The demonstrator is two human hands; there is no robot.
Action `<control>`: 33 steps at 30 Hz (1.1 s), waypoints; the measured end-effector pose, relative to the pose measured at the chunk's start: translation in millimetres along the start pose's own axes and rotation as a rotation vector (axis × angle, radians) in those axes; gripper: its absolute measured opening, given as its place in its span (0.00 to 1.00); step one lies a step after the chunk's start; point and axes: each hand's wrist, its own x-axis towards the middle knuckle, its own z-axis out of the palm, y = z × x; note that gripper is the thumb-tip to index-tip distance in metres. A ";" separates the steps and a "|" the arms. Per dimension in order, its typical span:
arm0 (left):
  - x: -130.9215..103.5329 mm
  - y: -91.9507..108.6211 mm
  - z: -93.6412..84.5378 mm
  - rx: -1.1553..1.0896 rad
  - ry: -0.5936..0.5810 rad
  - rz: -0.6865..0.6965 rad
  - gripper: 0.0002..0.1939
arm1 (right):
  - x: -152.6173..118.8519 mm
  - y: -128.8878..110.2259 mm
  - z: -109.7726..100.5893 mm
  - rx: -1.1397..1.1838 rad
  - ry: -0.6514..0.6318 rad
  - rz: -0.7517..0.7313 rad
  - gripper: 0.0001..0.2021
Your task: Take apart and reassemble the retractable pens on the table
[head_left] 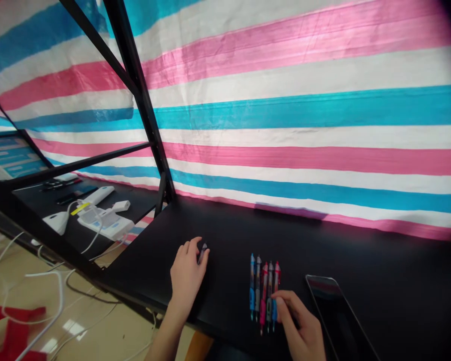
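Note:
Several click pens lie side by side on the black table (225, 225), their ends pointing away from me. A blue pen (252, 288) is leftmost, with a grey pen (258, 283) beside it and a pink-red pen (263, 298) in the middle. My right hand (302, 323) has thumb and forefinger pinched at the lower part of the rightmost pen (277, 273), which has a red top and a blue grip. Off to the left, my left hand (186, 276) curls around a dark grey pen (202, 253), mostly hidden by the fingers.
A black phone (338, 316) lies right of my right hand. Striped plastic sheeting (308, 110) hangs behind the table. A black metal frame (139, 90) rises at the left, and past it another table carries a white power strip (105, 223) and cables.

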 end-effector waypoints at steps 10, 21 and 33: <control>-37.2 47.2 26.4 -0.178 -0.348 0.798 0.14 | 4.1 -18.6 -0.5 0.116 0.118 0.044 0.16; -24.6 31.3 25.4 -0.108 -0.363 0.912 0.16 | 3.3 -15.1 0.7 0.131 0.081 0.058 0.16; -35.7 43.7 9.1 -0.290 0.025 0.863 0.21 | 5.4 -27.8 -1.7 0.112 -0.043 -0.006 0.15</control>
